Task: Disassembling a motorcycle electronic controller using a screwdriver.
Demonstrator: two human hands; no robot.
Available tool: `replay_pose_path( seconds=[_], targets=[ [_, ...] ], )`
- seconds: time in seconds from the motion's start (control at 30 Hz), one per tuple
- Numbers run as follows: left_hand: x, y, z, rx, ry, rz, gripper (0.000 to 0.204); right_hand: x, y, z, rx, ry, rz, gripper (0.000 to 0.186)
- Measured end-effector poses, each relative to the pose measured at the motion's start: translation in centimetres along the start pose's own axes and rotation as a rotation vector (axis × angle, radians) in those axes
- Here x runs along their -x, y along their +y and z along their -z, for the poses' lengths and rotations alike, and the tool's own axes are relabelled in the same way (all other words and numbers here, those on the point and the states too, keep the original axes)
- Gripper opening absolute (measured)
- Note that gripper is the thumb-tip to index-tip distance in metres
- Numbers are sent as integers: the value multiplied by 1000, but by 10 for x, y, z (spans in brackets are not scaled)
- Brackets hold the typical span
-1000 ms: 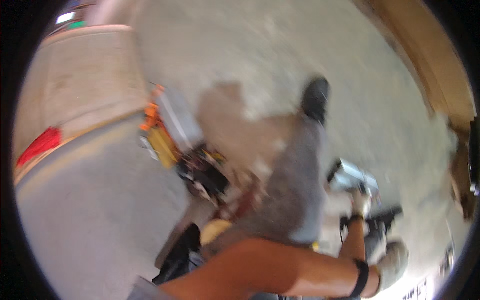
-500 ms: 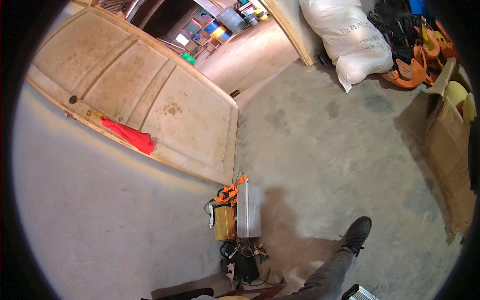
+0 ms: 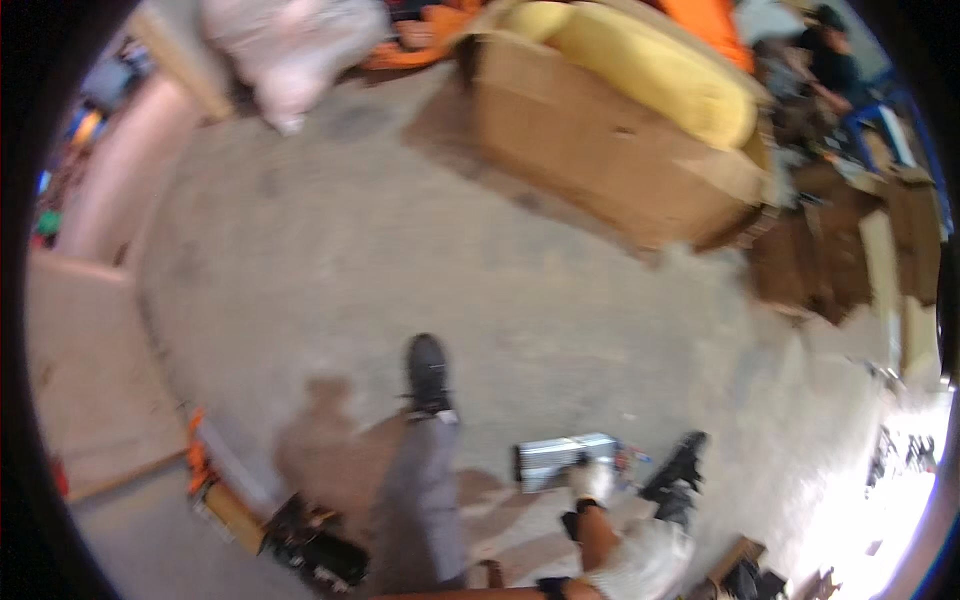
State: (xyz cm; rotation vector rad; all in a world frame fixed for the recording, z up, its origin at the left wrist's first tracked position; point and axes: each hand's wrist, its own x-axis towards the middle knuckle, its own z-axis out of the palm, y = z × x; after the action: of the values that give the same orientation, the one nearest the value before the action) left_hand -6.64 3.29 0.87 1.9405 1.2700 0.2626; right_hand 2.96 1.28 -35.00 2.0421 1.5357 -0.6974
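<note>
My right hand (image 3: pixel 594 482), in a pale glove with a dark band at the wrist, is closed on a silver ribbed metal box (image 3: pixel 545 462). Coloured wires (image 3: pixel 632 458) stick out of the box's right end. Whether the box rests on the floor or is lifted a little, I cannot tell. My left hand (image 3: pixel 645 562), also gloved in white, reaches across from the lower left and overlaps my right forearm. Motion blur smears its fingers, and nothing held shows in it.
My shoes stand left (image 3: pixel 428 370) and right (image 3: pixel 682 465) of the box. Electrical parts (image 3: pixel 320 545) lie at lower left beside the door (image 3: pixel 85 370). A large cardboard box (image 3: pixel 600 130) with yellow pieces stands ahead, near a white sack (image 3: pixel 295 40). A person (image 3: pixel 835 60) is far right.
The view has swung right, so the door and electrical parts now sit at the left. Both my gloved hands have come into view, the right one at the silver box.
</note>
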Motion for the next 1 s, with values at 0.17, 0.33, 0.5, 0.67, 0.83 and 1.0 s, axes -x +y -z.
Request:
replay_pose_path(
  seconds=[0.17,0.33,0.5,0.67,0.83,1.0],
  targets=[
    [1,1,12,-119,21,-171,18,5,45,31,-111,137,-201,36],
    [2,1,2,-126,34,-177,18,9,41,29,-135,143,-223,36],
    [5,-1,-1,-158,87,-167,16,14,33,24,-157,149,-208,37],
    [6,-1,7,-156,89,-177,16,18,35,23,-173,176,-198,38],
    [6,1,13,-170,70,-159,16,20,31,24,-179,198,-184,39],
    [6,1,10,-153,79,-152,16,13,31,30,-178,139,-206,41]
  ],
)
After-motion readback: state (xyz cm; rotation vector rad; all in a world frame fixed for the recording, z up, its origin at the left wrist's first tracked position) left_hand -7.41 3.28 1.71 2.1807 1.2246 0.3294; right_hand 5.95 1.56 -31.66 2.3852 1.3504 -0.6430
